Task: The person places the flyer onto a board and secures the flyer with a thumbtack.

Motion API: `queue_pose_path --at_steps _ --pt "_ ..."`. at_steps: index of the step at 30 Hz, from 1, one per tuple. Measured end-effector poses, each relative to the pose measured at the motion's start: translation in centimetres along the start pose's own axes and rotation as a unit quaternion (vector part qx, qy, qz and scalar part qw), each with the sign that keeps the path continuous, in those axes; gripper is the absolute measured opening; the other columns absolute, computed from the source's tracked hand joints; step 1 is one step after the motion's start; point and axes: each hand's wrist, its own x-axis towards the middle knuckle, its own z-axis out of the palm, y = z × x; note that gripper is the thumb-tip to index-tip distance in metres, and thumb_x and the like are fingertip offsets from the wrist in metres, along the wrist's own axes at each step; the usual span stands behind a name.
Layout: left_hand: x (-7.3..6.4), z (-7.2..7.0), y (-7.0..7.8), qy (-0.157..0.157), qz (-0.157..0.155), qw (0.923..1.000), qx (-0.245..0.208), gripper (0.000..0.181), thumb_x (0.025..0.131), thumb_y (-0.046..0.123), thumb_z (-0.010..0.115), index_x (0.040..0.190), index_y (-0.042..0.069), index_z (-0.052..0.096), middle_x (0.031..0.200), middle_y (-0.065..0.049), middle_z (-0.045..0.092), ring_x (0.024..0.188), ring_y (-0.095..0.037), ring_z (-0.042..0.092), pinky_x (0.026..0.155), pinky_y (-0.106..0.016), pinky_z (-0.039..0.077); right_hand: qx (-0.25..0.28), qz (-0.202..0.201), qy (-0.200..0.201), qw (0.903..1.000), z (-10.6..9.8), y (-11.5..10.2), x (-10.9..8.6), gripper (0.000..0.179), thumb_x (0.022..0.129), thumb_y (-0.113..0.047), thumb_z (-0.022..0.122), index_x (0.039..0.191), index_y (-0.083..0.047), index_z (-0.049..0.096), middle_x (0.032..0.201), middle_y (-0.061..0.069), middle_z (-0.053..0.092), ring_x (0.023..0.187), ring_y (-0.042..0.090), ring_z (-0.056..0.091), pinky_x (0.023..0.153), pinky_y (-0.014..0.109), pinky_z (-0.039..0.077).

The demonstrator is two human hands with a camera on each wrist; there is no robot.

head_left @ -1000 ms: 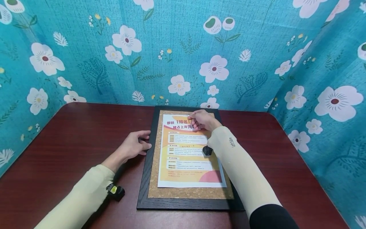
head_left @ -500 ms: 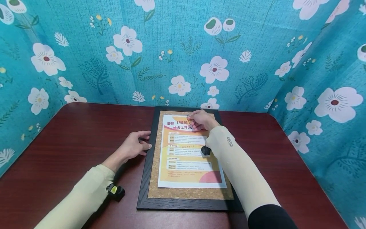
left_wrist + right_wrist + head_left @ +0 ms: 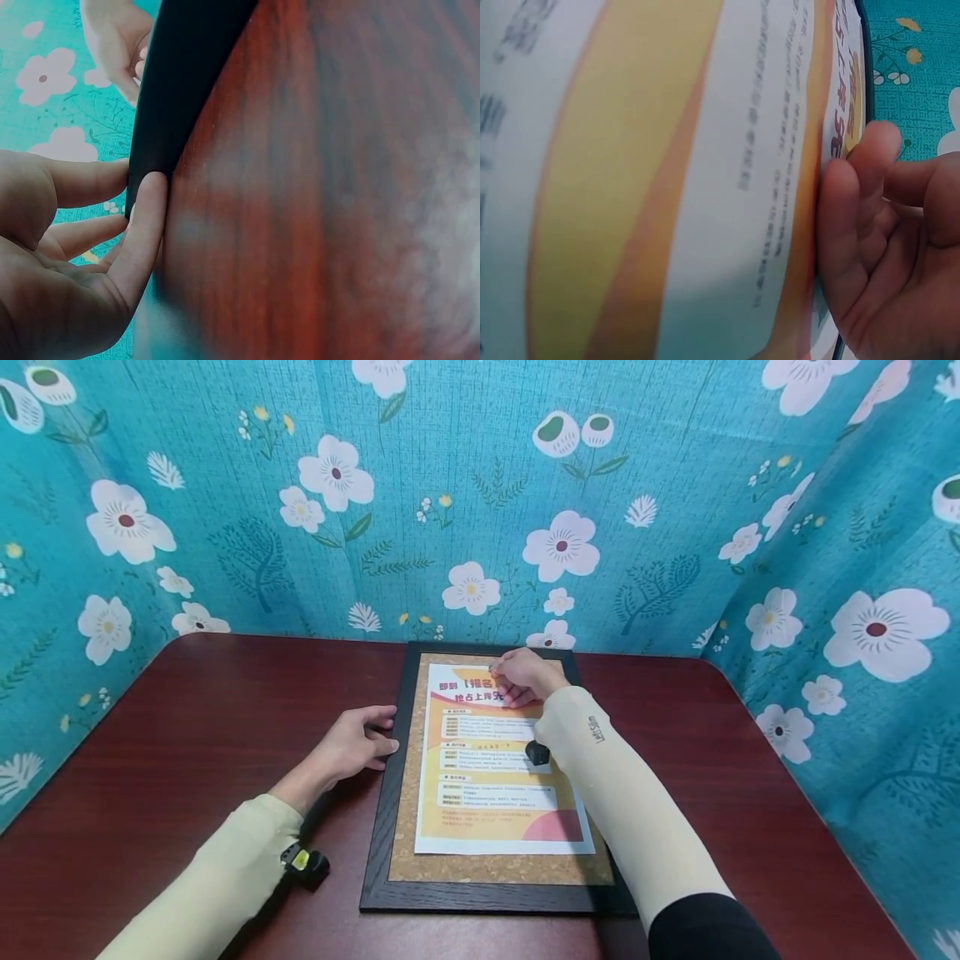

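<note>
A black-framed cork board [image 3: 502, 870] lies flat on the table, with a yellow and white printed poster [image 3: 491, 818] on its cork. My left hand [image 3: 351, 743] is at the frame's left side. In the left wrist view, its extended fingers [image 3: 146, 225] touch the black frame [image 3: 176, 82] along its edge. My right hand [image 3: 527, 677] is over the top of the poster, fingers curled, thumb and index finger together. A tiny dark, pin-like thing [image 3: 492, 668] shows at those fingertips; its exact kind I cannot tell. In the right wrist view, the curled fingers [image 3: 840, 225] rest against the paper.
The board stands on a dark red wooden table [image 3: 255, 693] with rounded far corners. A turquoise flowered curtain [image 3: 465, 502] hangs right behind the table and along both sides. Small black cameras [image 3: 307, 867] sit on both wrists, over pale sleeves.
Both hands stay at the same spots on the board. My right wrist and forearm have shifted very slightly left, while the head view has tilted up a little.
</note>
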Motion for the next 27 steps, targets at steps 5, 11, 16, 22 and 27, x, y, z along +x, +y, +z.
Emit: queue_pose_path --at_steps 5,11,16,22,27 --pt "0.0 0.0 0.0 0.0 0.0 1.0 -0.001 0.061 0.093 -0.007 0.062 0.151 -0.002 0.041 0.136 -0.026 0.05 0.099 -0.03 0.063 0.072 -0.041 0.062 0.006 0.003 -0.006 1.0 -0.2 0.2 0.3 0.021 0.106 -0.024 0.052 0.115 -0.007 0.061 0.076 0.008 0.064 0.058 0.018 0.062 0.059 0.029 0.058" --pt "0.0 -0.1 0.1 -0.001 0.001 1.0 0.0 0.061 0.094 -0.007 0.062 0.151 -0.002 0.04 0.136 -0.027 0.05 0.099 -0.03 0.063 0.072 -0.041 0.062 0.009 -0.009 -0.005 0.9999 -0.4 0.6 0.4 0.023 0.104 -0.025 0.055 0.112 -0.005 0.065 0.079 0.009 0.066 0.06 0.018 0.063 0.059 0.028 0.058" --pt "0.0 -0.1 0.1 -0.001 0.001 1.0 0.0 0.061 0.094 -0.006 0.062 0.151 -0.001 0.04 0.136 -0.026 0.051 0.099 -0.03 0.063 0.071 -0.04 0.062 0.008 -0.013 0.001 0.9999 -0.3 0.8 0.6 0.026 0.103 -0.027 0.056 0.109 -0.004 0.067 0.078 0.008 0.067 0.059 0.017 0.064 0.058 0.027 0.057" --pt "0.1 -0.1 0.0 0.001 0.003 1.0 -0.001 0.061 0.094 -0.007 0.062 0.151 -0.002 0.041 0.136 -0.026 0.051 0.1 -0.03 0.062 0.071 -0.04 0.062 0.021 -0.008 0.016 0.9996 -0.2 1.0 0.8 0.027 0.102 -0.029 0.058 0.11 -0.005 0.068 0.08 0.009 0.068 0.059 0.017 0.065 0.061 0.029 0.059" --pt "0.1 -0.1 -0.1 0.002 0.001 1.0 -0.002 0.061 0.093 -0.007 0.062 0.151 -0.001 0.041 0.136 -0.026 0.051 0.1 -0.03 0.062 0.071 -0.04 0.062 0.031 -0.002 0.024 0.9992 -0.1 1.1 0.8 0.029 0.101 -0.031 0.059 0.11 -0.006 0.069 0.079 0.008 0.068 0.059 0.016 0.065 0.061 0.028 0.059"
